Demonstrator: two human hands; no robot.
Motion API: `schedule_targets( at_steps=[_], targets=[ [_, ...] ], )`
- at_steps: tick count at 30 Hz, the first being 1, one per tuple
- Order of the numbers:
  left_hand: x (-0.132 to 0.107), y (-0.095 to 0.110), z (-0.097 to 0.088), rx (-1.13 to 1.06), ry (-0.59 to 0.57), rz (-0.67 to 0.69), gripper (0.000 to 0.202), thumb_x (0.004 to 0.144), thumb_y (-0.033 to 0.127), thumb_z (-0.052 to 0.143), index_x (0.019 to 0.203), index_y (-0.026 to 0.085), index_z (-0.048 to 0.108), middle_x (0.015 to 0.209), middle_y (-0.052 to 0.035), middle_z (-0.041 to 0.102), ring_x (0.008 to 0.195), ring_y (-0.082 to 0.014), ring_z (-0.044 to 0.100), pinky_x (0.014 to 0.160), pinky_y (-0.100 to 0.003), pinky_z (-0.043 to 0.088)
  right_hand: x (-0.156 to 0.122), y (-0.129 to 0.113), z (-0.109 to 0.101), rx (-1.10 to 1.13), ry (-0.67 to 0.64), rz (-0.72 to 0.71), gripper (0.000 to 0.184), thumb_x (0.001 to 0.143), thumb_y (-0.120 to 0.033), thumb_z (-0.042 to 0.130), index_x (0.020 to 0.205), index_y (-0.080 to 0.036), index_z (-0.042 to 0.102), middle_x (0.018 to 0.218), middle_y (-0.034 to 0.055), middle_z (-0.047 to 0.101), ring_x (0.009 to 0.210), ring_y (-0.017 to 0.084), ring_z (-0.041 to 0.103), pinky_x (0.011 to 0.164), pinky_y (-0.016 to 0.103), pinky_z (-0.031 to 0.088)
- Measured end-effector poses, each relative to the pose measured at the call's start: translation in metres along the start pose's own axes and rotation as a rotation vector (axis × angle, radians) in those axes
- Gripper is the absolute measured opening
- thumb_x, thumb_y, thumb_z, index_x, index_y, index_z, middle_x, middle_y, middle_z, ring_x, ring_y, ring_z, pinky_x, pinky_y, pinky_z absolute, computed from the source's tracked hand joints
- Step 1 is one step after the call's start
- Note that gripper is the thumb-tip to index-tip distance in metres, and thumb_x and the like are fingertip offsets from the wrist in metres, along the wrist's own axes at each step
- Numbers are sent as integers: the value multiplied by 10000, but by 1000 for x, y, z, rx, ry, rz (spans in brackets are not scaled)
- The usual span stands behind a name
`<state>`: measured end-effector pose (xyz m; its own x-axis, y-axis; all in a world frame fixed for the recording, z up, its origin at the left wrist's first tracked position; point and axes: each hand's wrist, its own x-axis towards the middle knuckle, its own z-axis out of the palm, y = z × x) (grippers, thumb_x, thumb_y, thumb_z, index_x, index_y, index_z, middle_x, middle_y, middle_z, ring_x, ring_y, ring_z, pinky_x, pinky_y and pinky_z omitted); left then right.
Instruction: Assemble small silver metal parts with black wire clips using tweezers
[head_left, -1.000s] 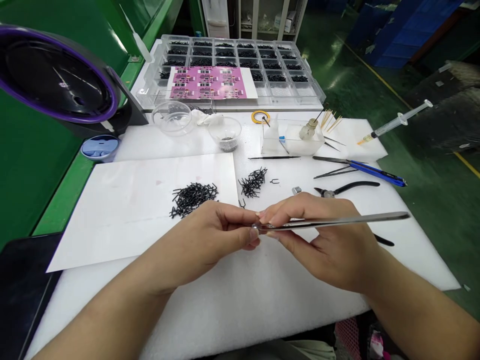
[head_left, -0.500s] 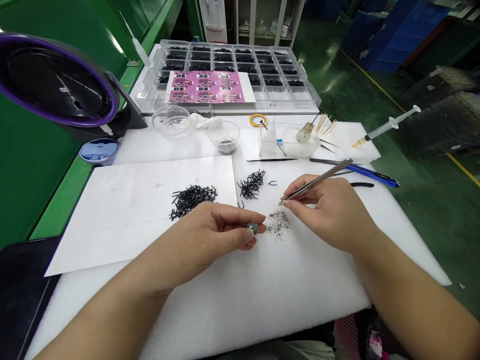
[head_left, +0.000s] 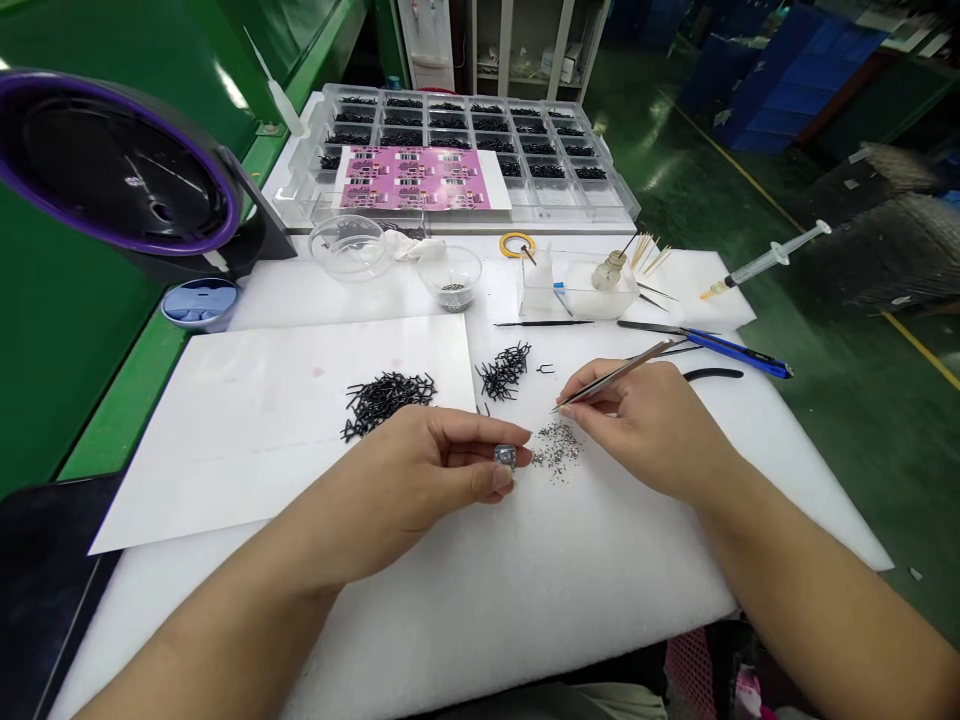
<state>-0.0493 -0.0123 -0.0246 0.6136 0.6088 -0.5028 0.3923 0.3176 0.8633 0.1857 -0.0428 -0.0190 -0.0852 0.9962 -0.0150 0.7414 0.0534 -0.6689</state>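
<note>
Between the thumb and fingers of my left hand [head_left: 442,465] is a small silvery metal piece [head_left: 505,456], too small to name more exactly. My right hand [head_left: 637,425] holds metal tweezers [head_left: 619,374] like a pen, tips pointing down and left. Those tips are close to the upper edge of a scatter of tiny shiny bits [head_left: 559,448] on the white foam mat [head_left: 480,610]. Beyond my hands lies a small heap of black forked pieces [head_left: 504,372], with one single forked piece [head_left: 544,369] beside it. A larger heap of black pieces [head_left: 386,400] is on the white sheet [head_left: 262,410].
A clear compartment tray [head_left: 559,213] with black pieces stands at the back, a pink printed sheet [head_left: 412,178] on it. A clear cup [head_left: 450,275], a glue bottle [head_left: 609,268], a syringe [head_left: 765,260] and a blue-handled tool [head_left: 739,352] lie around. A purple-rimmed fan [head_left: 120,165] stands left.
The tweezers in my right hand have tilted lower, and their tips have shifted slightly left. The metal piece in my left hand has turned a little.
</note>
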Motion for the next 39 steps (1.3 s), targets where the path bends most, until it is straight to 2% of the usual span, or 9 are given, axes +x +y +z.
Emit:
schedule_targets(
  at_steps=[4,8,12,20,25,39],
  targets=[
    [0,1,1,-29,-8,5,373,879,364,675,1244,290,684,1064,-6,738,849,-135,666,829,-267,537,0,0,1,-3,-6,8,83,824,-137,643,856,-196,692,772,-50,714,726,128,689,699,254,521],
    [0,2,2,-4,-6,-13,412,860,439,685,1228,253,681,1048,-32,731,822,-143,669,802,-281,540,-1,0,1,6,-12,14,76,828,-148,642,849,-202,690,761,-51,709,719,131,685,681,253,519],
    [0,2,2,3,3,-21,414,850,445,690,1201,225,680,1044,-50,725,830,-159,670,801,-301,540,0,1,0,15,-15,5,81,827,-142,639,837,-203,691,763,-43,709,718,140,684,673,258,518],
    [-1,5,4,10,-9,-26,460,841,513,679,1203,229,679,1032,-53,725,844,-172,674,825,-327,543,0,-2,2,0,-19,0,86,828,-130,639,844,-195,692,753,-44,707,711,133,682,679,256,512],
    [-4,4,4,-11,-37,-25,354,884,418,657,1193,248,686,1038,-33,728,851,-149,665,838,-303,535,0,0,0,8,-21,10,79,829,-144,640,849,-202,690,760,-39,711,709,145,686,661,264,515],
    [-2,4,5,19,-23,-12,381,872,462,660,1189,251,688,1027,-34,725,838,-158,662,829,-316,529,1,0,1,2,-14,4,87,824,-132,639,833,-206,685,749,-54,702,692,128,673,659,252,501]
  ],
)
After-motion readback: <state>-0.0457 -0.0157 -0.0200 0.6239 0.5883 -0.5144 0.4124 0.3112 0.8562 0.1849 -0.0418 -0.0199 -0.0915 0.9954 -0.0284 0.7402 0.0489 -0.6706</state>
